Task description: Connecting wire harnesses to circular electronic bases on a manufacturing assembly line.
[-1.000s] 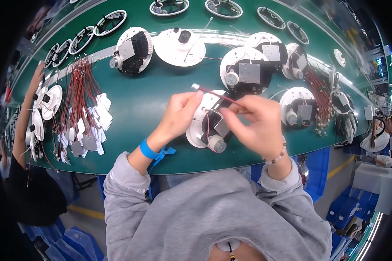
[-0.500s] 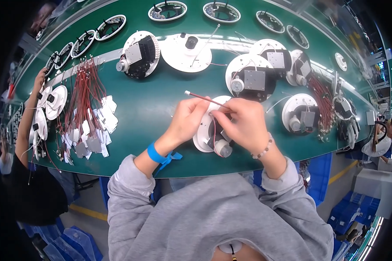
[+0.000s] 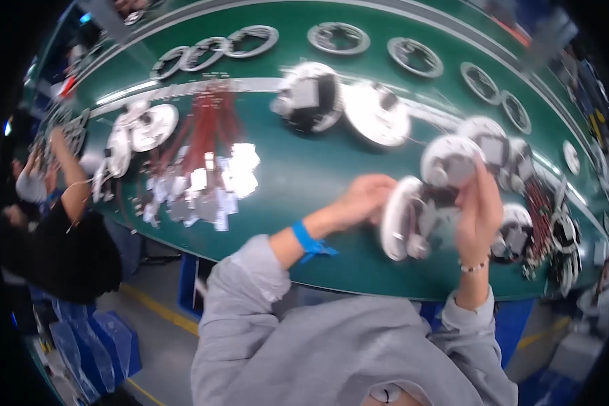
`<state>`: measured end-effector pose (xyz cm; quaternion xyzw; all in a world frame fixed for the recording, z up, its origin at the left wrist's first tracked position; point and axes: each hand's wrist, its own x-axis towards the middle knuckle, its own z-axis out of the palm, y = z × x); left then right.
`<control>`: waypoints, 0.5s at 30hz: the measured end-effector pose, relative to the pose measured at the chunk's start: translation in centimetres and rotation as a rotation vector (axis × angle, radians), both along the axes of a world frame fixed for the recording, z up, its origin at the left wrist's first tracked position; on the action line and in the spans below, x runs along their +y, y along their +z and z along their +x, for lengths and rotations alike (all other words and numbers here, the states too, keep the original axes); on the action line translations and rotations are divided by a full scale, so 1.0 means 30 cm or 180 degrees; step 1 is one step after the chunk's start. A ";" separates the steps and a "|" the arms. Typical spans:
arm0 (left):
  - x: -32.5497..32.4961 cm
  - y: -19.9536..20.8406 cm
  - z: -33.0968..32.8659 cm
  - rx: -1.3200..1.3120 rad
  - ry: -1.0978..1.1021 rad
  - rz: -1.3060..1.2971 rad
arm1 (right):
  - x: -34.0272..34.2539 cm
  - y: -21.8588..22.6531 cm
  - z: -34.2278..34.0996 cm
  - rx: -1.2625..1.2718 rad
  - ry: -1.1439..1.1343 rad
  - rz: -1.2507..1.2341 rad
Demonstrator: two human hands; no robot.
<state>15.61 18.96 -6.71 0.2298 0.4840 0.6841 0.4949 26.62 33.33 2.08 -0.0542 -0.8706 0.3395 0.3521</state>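
My left hand (image 3: 362, 199) grips the rim of a white round disc unit (image 3: 394, 220), which stands tilted nearly on edge with its small round motor-like part at the bottom. Some of the left fingers are hidden behind the disc. My right hand (image 3: 479, 213), blurred by motion, is raised at the right side of a second disc unit (image 3: 446, 161) with a grey plate. Its fingertips overlap that unit's edge; whether they hold it I cannot tell.
A bundle of red cables with white plates (image 3: 210, 155) lies to the left, beside stacked white discs (image 3: 153, 127). Further disc units (image 3: 377, 114) and several white rings (image 3: 338, 38) stand behind. More red cables (image 3: 540, 216) lie right. A co-worker (image 3: 64, 223) is at the left.
The view has swung left, so things appear further right. My hands have parted; the red cable no longer shows between them. The near disc unit is tilted up, and my right hand has moved to another.
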 end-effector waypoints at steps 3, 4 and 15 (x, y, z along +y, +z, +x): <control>-0.016 0.004 -0.024 0.0241 -0.0027 -0.0089 | 0.046 0.011 -0.029 0.0174 0.0661 0.0170; -0.024 -0.008 -0.031 0.0256 -0.0018 -0.0037 | 0.032 0.038 -0.033 -0.0181 0.0744 0.0061; -0.020 0.005 -0.037 0.0480 -0.0278 0.0018 | 0.062 0.011 -0.056 -0.1372 0.1023 0.1003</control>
